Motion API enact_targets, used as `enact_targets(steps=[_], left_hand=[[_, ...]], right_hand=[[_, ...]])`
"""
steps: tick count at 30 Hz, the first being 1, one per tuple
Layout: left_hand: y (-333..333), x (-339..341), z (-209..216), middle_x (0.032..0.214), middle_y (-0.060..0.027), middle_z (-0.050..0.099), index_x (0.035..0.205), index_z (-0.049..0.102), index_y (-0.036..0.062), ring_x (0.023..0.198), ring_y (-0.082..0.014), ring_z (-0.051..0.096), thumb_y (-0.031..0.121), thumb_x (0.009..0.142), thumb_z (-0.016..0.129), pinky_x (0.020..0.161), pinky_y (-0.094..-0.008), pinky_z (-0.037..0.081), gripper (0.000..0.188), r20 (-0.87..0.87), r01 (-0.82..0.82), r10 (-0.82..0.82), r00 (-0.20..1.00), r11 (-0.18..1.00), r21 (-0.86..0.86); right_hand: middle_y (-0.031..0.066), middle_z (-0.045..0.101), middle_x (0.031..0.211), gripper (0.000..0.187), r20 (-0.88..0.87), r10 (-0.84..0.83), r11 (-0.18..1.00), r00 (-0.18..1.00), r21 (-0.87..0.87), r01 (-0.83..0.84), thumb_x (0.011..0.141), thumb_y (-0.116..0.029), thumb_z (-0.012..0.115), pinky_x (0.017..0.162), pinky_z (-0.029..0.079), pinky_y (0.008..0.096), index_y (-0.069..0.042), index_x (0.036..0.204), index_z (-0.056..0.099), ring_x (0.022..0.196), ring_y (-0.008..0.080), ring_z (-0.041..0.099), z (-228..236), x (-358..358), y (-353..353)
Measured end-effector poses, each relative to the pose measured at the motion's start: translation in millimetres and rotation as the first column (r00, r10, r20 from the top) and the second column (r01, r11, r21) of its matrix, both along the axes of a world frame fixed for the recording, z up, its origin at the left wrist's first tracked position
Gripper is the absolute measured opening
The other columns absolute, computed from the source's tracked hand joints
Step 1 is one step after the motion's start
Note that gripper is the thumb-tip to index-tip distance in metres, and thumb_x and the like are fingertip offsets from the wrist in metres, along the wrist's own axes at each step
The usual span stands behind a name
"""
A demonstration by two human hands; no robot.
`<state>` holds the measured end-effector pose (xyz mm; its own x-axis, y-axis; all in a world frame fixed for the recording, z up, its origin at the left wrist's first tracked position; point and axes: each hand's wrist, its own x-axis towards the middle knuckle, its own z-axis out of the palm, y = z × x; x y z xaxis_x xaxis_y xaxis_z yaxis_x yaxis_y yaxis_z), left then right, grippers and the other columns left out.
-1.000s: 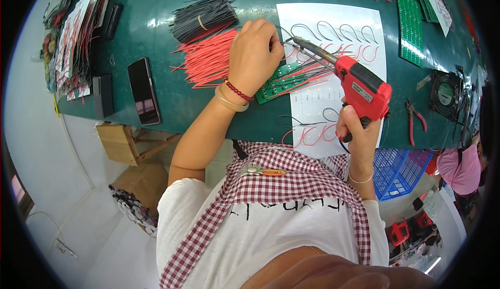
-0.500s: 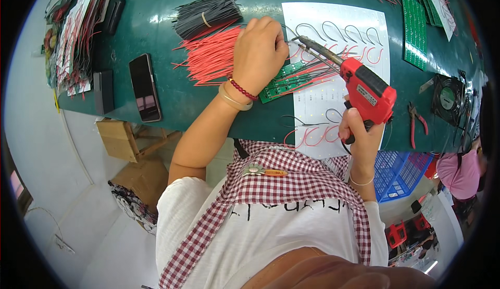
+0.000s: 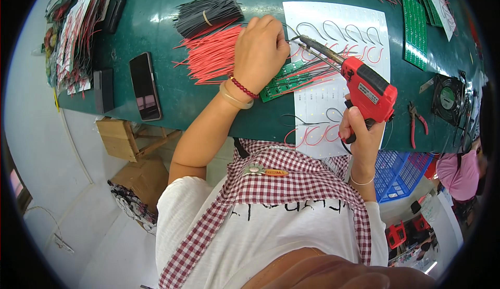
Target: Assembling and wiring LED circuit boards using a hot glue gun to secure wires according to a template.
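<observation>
My right hand (image 3: 358,127) is wrapped round the grip of a red and black soldering gun (image 3: 371,91). The gun's tip points up and left, close to the fingertips of my left hand (image 3: 263,41). Those fingers are curled in a pinch at the left edge of a white panel (image 3: 333,18); a thin black wire (image 3: 289,28) curves out beside them, its held end hidden. Looped black wires (image 3: 331,28) and red wires (image 3: 375,54) stand in a row on the panel. Green circuit boards (image 3: 278,88) with red and black wires lie partly under my left wrist.
Left of my hand lie a banded bundle of black wires (image 3: 208,15) and a pile of red wires (image 3: 208,57). A phone (image 3: 145,88) rests farther left. Red-handled pliers (image 3: 414,125) and a black fan (image 3: 449,93) are at the right, with green boards (image 3: 414,31) behind.
Almost nothing differs. My left hand and the soldering gun have shifted very slightly, with the gun's tip still beside my left fingertips.
</observation>
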<state>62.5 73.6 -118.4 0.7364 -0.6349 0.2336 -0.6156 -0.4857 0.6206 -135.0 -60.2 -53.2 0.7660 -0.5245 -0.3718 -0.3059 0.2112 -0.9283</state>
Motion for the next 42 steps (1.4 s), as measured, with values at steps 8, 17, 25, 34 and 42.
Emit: enact_targets(steps=[8, 17, 25, 34, 42], left_hand=[[-1, -1, -1, 0.075, -0.0071, 0.053, 0.069, 0.053, 0.005, 0.076, -0.0276, 0.051, 0.003, 0.068, 0.06, 0.064, -0.0382, 0.04, 0.007, 0.022, -0.008, 0.008, 1.0, 1.0, -0.007], [-1, -1, 1, 0.077, -0.0072, 0.055, 0.069, 0.054, 0.0048, 0.077, -0.0274, 0.052, 0.004, 0.068, 0.06, 0.066, -0.0384, 0.041, 0.006, 0.01, -0.005, 0.005, 1.0, 1.0, 0.028], [0, -1, 0, 0.078, -0.0073, 0.055, 0.071, 0.054, 0.0042, 0.078, -0.0275, 0.052, 0.003, 0.068, 0.059, 0.066, -0.0381, 0.041, 0.006, 0.035, 0.006, -0.006, 0.999, 1.0, 0.018], [8, -3, 7, 0.077, -0.0109, 0.054, 0.081, 0.056, 0.0013, 0.08, -0.0307, 0.053, 0.002, 0.078, 0.061, 0.068, -0.0382, 0.044, 0.006, 0.064, 0.032, -0.031, 0.997, 0.999, -0.006], [6, -5, 9, 0.078, -0.0096, 0.057, 0.084, 0.056, 0.0041, 0.077, -0.0289, 0.055, 0.005, 0.079, 0.06, 0.066, -0.0383, 0.042, 0.007, 0.086, 0.118, -0.124, 0.989, 0.991, 0.062]], right_hand=[[0.0004, 0.052, 0.057, 0.017, -0.016, -0.018, 0.999, 1.0, 0.043, 0.019, 0.086, -0.006, 0.061, 0.042, 0.036, 0.0224, 0.004, 0.098, 0.056, 0.044, 0.0075, 0.046, -1, -2, 2], [0.0027, 0.046, 0.052, 0.031, -0.004, -0.017, 0.999, 1.0, -0.032, 0.017, 0.088, -0.01, 0.054, 0.041, 0.034, 0.0231, 0.011, 0.111, 0.05, 0.041, 0.0084, 0.042, 3, 0, 3], [0.001, 0.052, 0.06, 0.019, 0.011, -0.044, 0.998, 0.999, 0.033, 0.044, 0.087, -0.007, 0.06, 0.043, 0.037, 0.0225, 0.004, 0.1, 0.055, 0.045, 0.0074, 0.047, 4, -2, 2], [0.0032, 0.046, 0.053, 0.029, 0.024, -0.074, 0.997, 0.997, -0.016, 0.074, 0.087, -0.011, 0.054, 0.04, 0.033, 0.0232, 0.008, 0.109, 0.051, 0.04, 0.0089, 0.04, 8, -6, 1], [0.002, 0.049, 0.057, 0.028, 0.014, -0.063, 0.997, 0.998, 0.041, 0.062, 0.087, -0.007, 0.056, 0.042, 0.035, 0.0222, 0.008, 0.11, 0.052, 0.043, 0.0071, 0.043, 5, -8, 0]])
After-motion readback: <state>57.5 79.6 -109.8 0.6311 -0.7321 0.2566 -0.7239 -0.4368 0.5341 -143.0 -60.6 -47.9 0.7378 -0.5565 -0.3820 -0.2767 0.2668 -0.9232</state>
